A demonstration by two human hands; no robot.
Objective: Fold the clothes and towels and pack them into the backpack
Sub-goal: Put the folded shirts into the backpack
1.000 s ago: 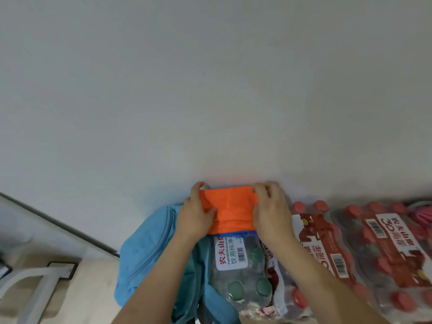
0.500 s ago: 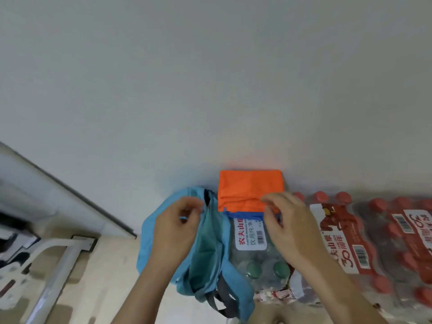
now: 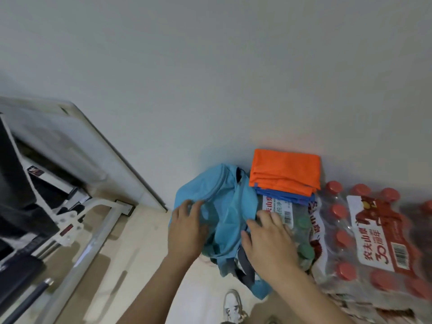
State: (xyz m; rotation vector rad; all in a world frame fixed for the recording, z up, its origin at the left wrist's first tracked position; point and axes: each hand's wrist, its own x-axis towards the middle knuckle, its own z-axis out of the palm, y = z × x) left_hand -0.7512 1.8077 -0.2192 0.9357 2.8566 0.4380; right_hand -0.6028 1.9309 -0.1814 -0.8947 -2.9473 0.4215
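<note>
Orange folded cloth (image 3: 285, 171) is lying just beyond the right hand (image 3: 268, 235), long side along the wall (image 3: 210, 66), on a blue cloth (image 3: 280, 195) atop the bottle pack (image 3: 302, 222), while it and the left hand (image 3: 187, 228) are resting loose-fingered on the backpack (image 3: 224, 190) mouth, grasping nothing

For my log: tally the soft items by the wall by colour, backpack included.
Orange folded cloth: 1
Dark blue folded cloth beneath it: 1
Light blue backpack: 1
Total: 3
</note>
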